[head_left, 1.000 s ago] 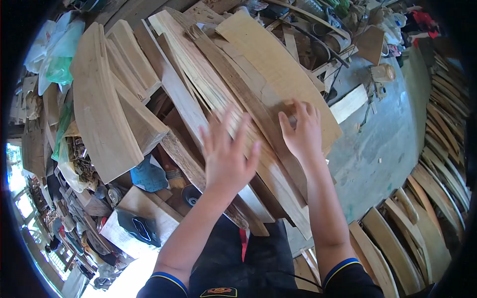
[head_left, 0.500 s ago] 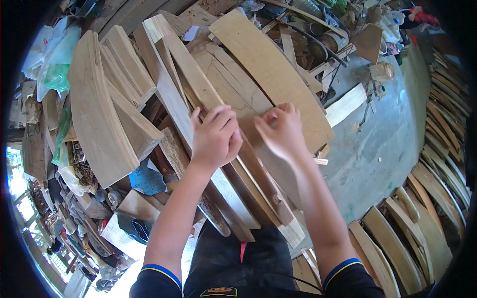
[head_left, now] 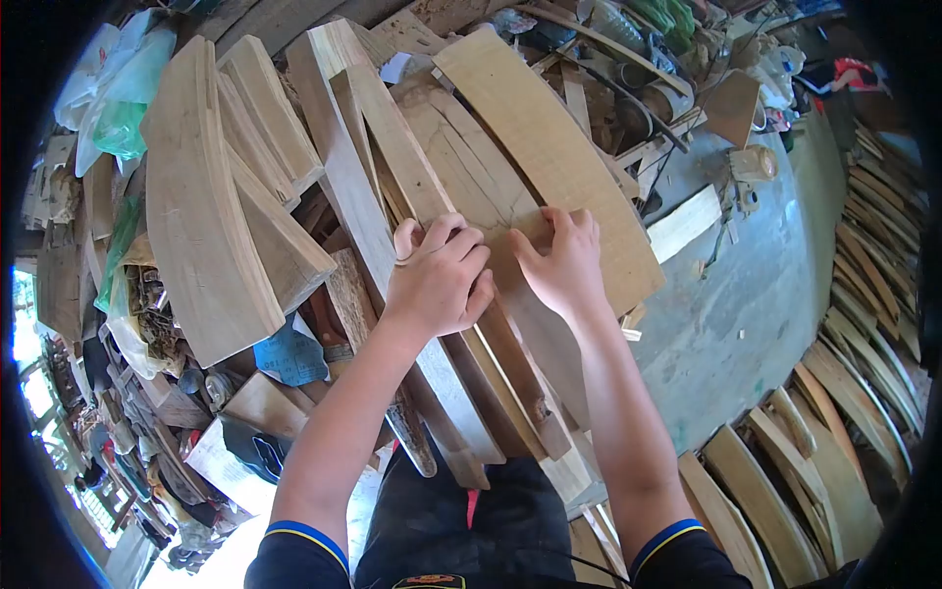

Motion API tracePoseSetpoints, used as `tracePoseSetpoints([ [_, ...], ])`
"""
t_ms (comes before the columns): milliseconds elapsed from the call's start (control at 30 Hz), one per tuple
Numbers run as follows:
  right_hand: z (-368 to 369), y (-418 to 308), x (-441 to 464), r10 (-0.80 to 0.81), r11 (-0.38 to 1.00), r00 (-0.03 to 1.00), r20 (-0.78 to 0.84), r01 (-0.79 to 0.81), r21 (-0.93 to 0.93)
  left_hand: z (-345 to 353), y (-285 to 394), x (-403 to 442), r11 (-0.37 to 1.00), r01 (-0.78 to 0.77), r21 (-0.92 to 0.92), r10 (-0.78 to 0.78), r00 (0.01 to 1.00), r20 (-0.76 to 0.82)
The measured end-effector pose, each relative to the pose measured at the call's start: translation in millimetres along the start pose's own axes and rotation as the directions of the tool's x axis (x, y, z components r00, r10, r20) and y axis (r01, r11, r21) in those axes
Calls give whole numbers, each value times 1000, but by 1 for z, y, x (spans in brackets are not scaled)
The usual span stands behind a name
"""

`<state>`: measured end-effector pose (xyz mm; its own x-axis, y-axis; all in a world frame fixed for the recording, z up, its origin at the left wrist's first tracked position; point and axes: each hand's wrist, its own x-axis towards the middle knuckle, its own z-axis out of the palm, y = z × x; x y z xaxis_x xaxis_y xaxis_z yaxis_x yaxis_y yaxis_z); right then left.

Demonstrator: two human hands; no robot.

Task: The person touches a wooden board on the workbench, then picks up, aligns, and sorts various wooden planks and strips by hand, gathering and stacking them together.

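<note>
My left hand [head_left: 441,275] is curled over the edges of several narrow boards standing close together, its fingers wrapped round the top of a long narrow board [head_left: 397,147]. My right hand [head_left: 562,257] rests with thumb and fingers apart on a wide cracked board [head_left: 461,157]. Beside its fingertips lies a smooth curved plank [head_left: 549,147], with a dark gap between it and the cracked board. A pale board [head_left: 345,167] runs along the left side of my left hand. Under my palm the exact contact is hidden.
Thick curved boards [head_left: 201,216] are stacked at the left, near blue paper [head_left: 292,355] and a black object [head_left: 257,449]. Plastic bags [head_left: 123,128] hang at the upper left. Scrap wood lies at the upper right. Rows of curved pieces [head_left: 760,491] stand on the floor at the right.
Both hands were spread above the boards; my left hand has closed on the narrow ones. Those boards have shifted left and tilted up, uncovering the cracked board. My right thumb and fingers have parted.
</note>
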<state>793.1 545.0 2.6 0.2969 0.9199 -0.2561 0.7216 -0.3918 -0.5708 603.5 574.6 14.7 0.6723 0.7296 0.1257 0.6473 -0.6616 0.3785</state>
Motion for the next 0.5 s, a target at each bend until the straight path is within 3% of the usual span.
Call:
tracePoseSetpoints([
  [133,-1,-5,-4,-51,998,996,-75,48,-38,-3,-2,-7,1000,-7,-17,6,1000,-11],
  [200,-15,-25,-6,122,988,980,156,-134,71,-3,-4,-10,998,-41,-42,35,992,-120],
  [233,-15,-28,-10,119,988,980,159,-132,74,-4,-5,-12,999,-38,-39,34,992,-118],
  [300,-15,-32,-15,28,996,1000,-6,-27,91,-5,-4,-13,998,-41,-55,33,990,-134],
  [500,-52,-5,29,-10,994,980,-201,32,105,2,-6,-14,999,-15,-51,9,994,-111],
])
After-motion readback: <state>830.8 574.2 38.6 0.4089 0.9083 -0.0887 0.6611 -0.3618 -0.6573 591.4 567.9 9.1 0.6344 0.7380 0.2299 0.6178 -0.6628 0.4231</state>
